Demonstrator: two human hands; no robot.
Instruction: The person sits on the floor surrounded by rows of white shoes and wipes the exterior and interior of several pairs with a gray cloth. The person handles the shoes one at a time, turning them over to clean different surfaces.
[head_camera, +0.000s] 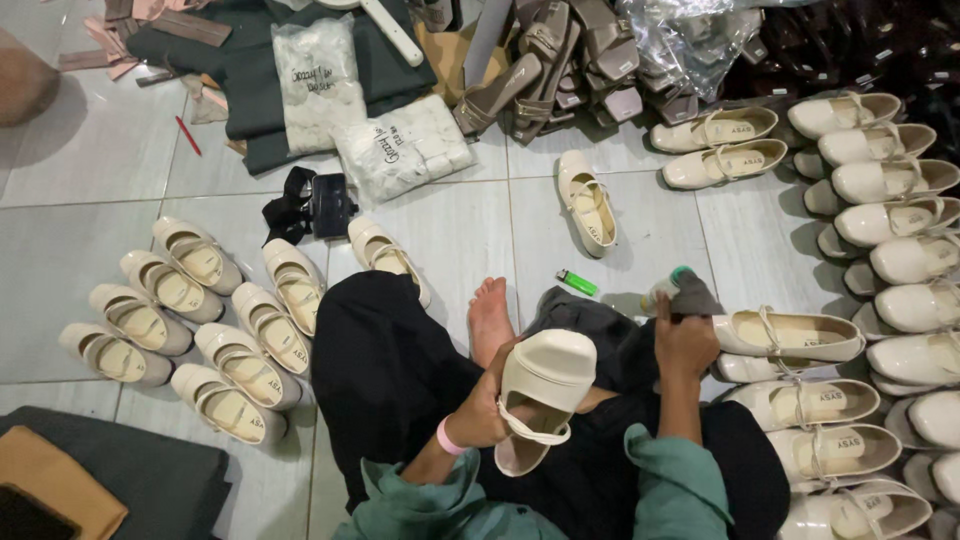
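Note:
I sit cross-legged on a tiled floor. My left hand (487, 403), with a pink band at the wrist, grips a cream strap shoe (543, 392) over my lap, its sole turned up. My right hand (684, 338) holds a dark grey cloth (693, 296) pressed against a small bottle with a green cap (666, 288) by my right knee. My bare foot (489, 317) rests on the tiles in front.
Several cream shoes (190, 310) lie grouped at the left and more cream shoes (880, 250) in rows at the right. One single shoe (588, 203) and a green lighter (577, 283) lie ahead. White bags (400, 148), dark fabric and taupe shoes pile at the back.

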